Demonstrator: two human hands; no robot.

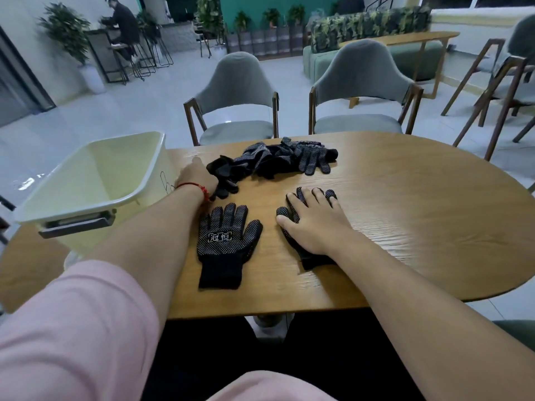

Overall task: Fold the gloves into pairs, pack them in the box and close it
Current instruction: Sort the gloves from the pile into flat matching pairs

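Note:
A black dotted glove (225, 241) lies flat, palm side up, near the table's front edge. To its right my right hand (314, 224) presses flat on a second black glove (292, 211), covering most of it. My left hand (198, 178) reaches into the near end of a pile of several black gloves (278, 159) at the table's middle back, its fingers hidden behind the hand, seemingly on a glove (224, 188). The cream plastic box (95, 180) stands open at the left of the table, beside my left wrist.
The round wooden table (405, 221) has bare surface to the right. Two grey chairs (240, 99) stand behind it, more chairs at the far right. A person sits far back left at a counter.

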